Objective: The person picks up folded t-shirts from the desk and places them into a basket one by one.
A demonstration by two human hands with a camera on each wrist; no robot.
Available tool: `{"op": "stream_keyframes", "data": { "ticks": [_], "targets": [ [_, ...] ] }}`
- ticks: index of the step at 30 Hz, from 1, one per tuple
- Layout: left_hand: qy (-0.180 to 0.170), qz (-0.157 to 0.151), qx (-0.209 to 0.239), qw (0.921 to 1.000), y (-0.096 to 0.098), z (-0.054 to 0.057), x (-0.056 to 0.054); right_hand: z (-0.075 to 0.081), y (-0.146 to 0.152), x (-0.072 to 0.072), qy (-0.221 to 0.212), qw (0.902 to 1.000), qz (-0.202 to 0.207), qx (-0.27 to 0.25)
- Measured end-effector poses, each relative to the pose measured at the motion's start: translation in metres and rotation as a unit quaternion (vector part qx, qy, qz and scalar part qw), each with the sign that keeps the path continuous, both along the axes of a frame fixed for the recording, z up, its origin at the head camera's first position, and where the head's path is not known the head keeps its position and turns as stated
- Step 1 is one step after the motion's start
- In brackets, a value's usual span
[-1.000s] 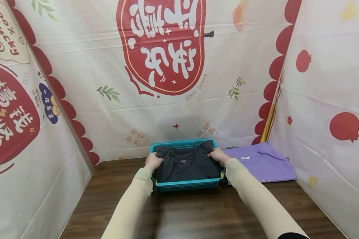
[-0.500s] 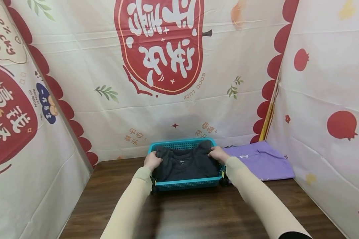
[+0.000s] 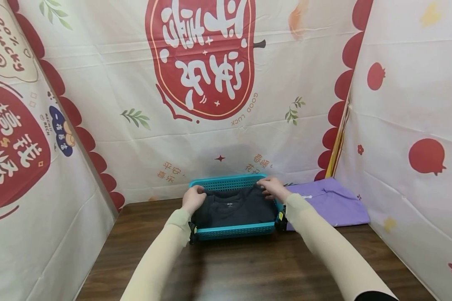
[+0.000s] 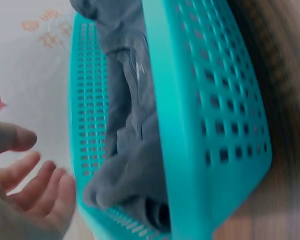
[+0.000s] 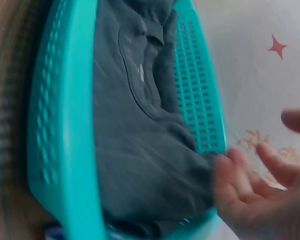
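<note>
A dark grey T-shirt point(image 3: 233, 209) lies folded inside a turquoise plastic basket point(image 3: 235, 230), its neckline and small white print facing up. My left hand point(image 3: 193, 198) hovers at the basket's left end; in the left wrist view its thumb and fingers stand apart with nothing between them, beside a bunched part of the shirt point(image 4: 135, 175). At the right end, my right hand point(image 3: 273, 188) is over the rim. The right wrist view shows its fingers point(image 5: 235, 180) spread and loosely bent, the lower ones overlapping the shirt's edge, with the thumb well apart.
Right of the basket, a folded purple garment point(image 3: 335, 205) with a white label lies on the brown wooden table point(image 3: 241, 267). Printed white cloth point(image 3: 165, 146) hangs behind the basket and along both sides.
Both hands have let go of the shirt's upper corners and lifted slightly, fingers loosened. The raised shirt corners have dropped lower into the basket. The basket stays in place.
</note>
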State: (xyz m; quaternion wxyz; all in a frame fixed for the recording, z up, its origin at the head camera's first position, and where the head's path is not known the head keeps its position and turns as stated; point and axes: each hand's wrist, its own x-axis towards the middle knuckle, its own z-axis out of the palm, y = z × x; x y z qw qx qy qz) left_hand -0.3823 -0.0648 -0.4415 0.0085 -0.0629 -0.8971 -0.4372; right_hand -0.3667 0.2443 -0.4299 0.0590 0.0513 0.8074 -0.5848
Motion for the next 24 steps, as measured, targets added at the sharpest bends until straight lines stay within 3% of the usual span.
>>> {"op": "stream_keyframes", "data": {
  "ticks": [2, 4, 6, 8, 14, 18, 24],
  "targets": [
    [-0.046, -0.032, 0.032, 0.9979, 0.003, -0.001, 0.003, -0.005, -0.003, -0.002, -0.051, 0.9976, 0.031, -0.035],
    [-0.109, -0.059, 0.056, 0.9908, 0.005, -0.003, 0.007, -0.011, -0.006, -0.003, -0.086, 0.9943, 0.045, -0.045],
    [-0.156, -0.073, 0.059, 0.9833, 0.006, -0.005, 0.011, -0.016, -0.009, -0.003, -0.103, 0.9927, 0.047, -0.042],
    [-0.180, -0.070, 0.050, 0.9799, 0.005, -0.008, 0.014, -0.021, -0.011, -0.003, -0.107, 0.9926, 0.043, -0.037],
    [-0.205, -0.039, 0.066, 0.9758, 0.002, -0.019, 0.014, -0.033, -0.014, -0.002, -0.104, 0.9940, 0.027, -0.015],
    [-0.211, -0.041, 0.078, 0.9735, 0.002, -0.026, 0.012, -0.037, -0.015, 0.000, -0.101, 0.9946, 0.022, -0.002],
    [-0.208, -0.052, 0.049, 0.9755, 0.007, -0.029, 0.008, -0.036, -0.012, -0.002, -0.094, 0.9948, 0.040, -0.006]
  ]
}}
